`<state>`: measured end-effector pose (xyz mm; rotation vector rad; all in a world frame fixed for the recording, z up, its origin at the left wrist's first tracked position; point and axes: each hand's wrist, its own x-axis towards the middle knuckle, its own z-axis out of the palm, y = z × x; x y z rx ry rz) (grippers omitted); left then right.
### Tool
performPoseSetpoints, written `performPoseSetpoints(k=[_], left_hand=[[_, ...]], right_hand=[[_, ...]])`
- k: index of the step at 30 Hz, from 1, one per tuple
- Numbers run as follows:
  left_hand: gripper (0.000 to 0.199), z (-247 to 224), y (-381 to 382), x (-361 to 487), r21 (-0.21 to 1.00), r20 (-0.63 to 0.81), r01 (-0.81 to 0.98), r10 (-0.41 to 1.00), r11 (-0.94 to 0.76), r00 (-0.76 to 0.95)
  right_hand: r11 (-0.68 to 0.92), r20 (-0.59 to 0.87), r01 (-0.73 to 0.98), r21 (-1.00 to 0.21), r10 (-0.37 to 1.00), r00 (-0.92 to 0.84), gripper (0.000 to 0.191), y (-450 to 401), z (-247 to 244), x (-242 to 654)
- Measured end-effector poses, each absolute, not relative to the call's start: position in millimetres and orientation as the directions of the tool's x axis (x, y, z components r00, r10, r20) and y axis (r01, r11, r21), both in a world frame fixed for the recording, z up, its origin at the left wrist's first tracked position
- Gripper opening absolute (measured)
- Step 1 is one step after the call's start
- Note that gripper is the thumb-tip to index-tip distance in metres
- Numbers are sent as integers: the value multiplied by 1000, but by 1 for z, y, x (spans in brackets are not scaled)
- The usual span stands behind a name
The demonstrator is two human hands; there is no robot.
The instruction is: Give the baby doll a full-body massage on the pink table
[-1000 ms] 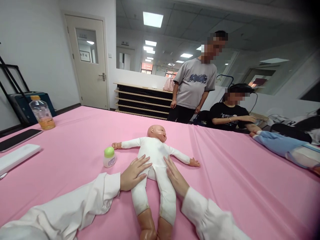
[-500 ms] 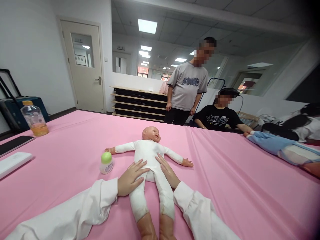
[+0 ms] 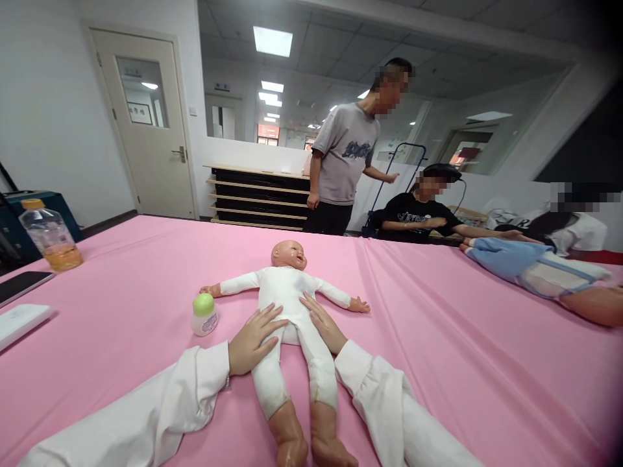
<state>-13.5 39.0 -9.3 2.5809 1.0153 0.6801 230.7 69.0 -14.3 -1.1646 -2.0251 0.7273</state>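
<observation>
A baby doll (image 3: 291, 292) with a white cloth body lies on its back on the pink sheet (image 3: 146, 305), feet toward me and arms spread wide. My left hand (image 3: 256, 340) rests flat on the doll's hip and lower belly, fingers stretched out. On the other side of its waist lies my right hand (image 3: 325, 322), also with straight fingers. Neither hand grips anything. Beside the doll's arm, left of my left hand, stands a small jar with a green lid (image 3: 204, 314).
At the left are a bottle with amber liquid (image 3: 52, 237), a dark phone (image 3: 22, 287) and a white flat box (image 3: 22, 324). Another doll in blue clothing (image 3: 511, 263) lies at the right, with a seated person (image 3: 413, 214) beside it. Another person (image 3: 343, 155) stands beyond the table.
The view has shifted slightly. My hands stay on the doll. The standing person has turned and reaches an arm sideways; the seated person has drawn one arm across the chest.
</observation>
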Motion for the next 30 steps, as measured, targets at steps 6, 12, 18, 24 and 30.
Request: performPoseSetpoints(k=[6,12,18,24,30], left_hand=[[42,-12,39,-13,431,328,555,697,-711,638],[42,-11,38,-14,428,327,559,698,-710,637],[42,-8,37,-14,416,328,562,694,-715,641],[42,-7,37,-14,405,324,573,698,-713,639],[42,-9,38,-14,402,331,571,695,-715,638]], right_hand=[[457,282,505,-732,878,-386,57,70,-14,231],[467,292,535,-704,877,-382,56,70,-17,232],[511,335,560,-653,857,-391,47,74,-16,233],[519,346,568,-639,853,-390,35,79,-12,232],[516,345,577,-633,855,-386,41,75,-12,231]])
